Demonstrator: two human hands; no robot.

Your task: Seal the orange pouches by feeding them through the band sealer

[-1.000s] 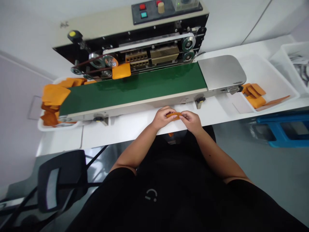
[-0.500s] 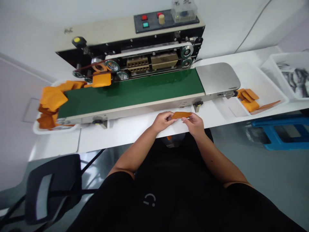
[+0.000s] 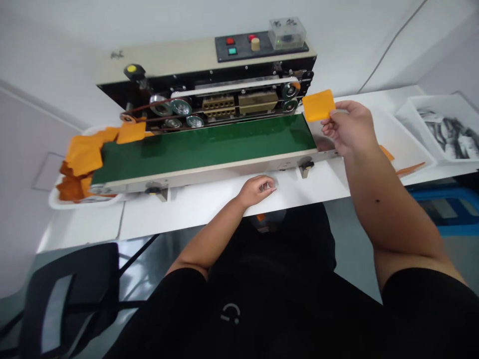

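Orange pouch [image 3: 318,105] is pinched firmly in right hand [image 3: 350,128], just beside green belt [image 3: 202,144]; left hand [image 3: 256,191] rests on counter [image 3: 194,214], loosely curled, holding nothing.

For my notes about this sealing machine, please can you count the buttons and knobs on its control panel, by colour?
Red buttons: 2
Teal button: 1
Beige knob: 1
Total: 4
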